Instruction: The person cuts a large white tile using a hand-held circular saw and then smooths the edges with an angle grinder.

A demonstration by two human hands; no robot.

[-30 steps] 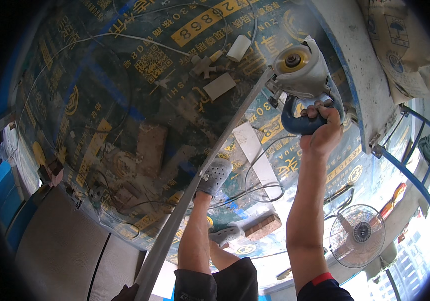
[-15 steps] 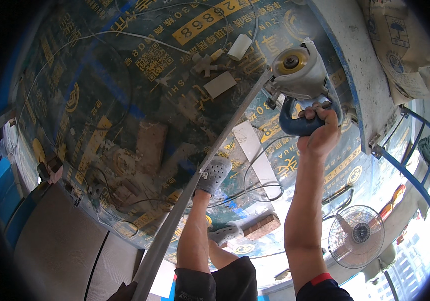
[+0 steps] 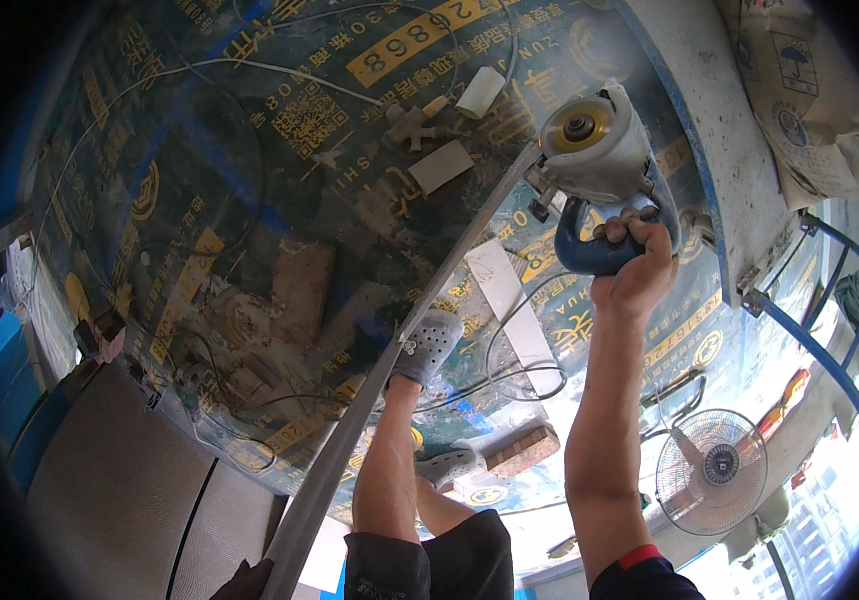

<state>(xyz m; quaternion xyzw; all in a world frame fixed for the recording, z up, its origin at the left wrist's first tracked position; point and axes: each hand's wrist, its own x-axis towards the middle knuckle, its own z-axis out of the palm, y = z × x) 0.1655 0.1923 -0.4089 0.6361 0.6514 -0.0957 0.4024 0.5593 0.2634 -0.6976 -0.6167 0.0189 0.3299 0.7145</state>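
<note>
My right hand (image 3: 634,250) is closed round the blue loop handle of a handheld tile cutter (image 3: 599,160). Its round blade with a yellowish centre faces up, beside a silver guard. The cutter's guard and blade meet the far end of a long, narrow grey slab (image 3: 354,420), seen edge-on. That slab runs from the cutter down to the lower edge, passing over my leg and grey clog (image 3: 431,345). At its near end my left hand (image 3: 245,582), dark and mostly cut off by the frame, grips the slab's side. A light haze of dust hangs near the blade.
White tile offcuts (image 3: 441,166) and a brick (image 3: 524,450) lie on the green printed floor sheet (image 3: 239,200). Cables loop across it. A blue-edged board (image 3: 684,110) stands right of the cutter, a fan (image 3: 719,465) lower right, large tiles (image 3: 119,480) lower left.
The cutter and my right hand have shifted very slightly toward me and to the left. The slab and my left hand stay nearly where they were.
</note>
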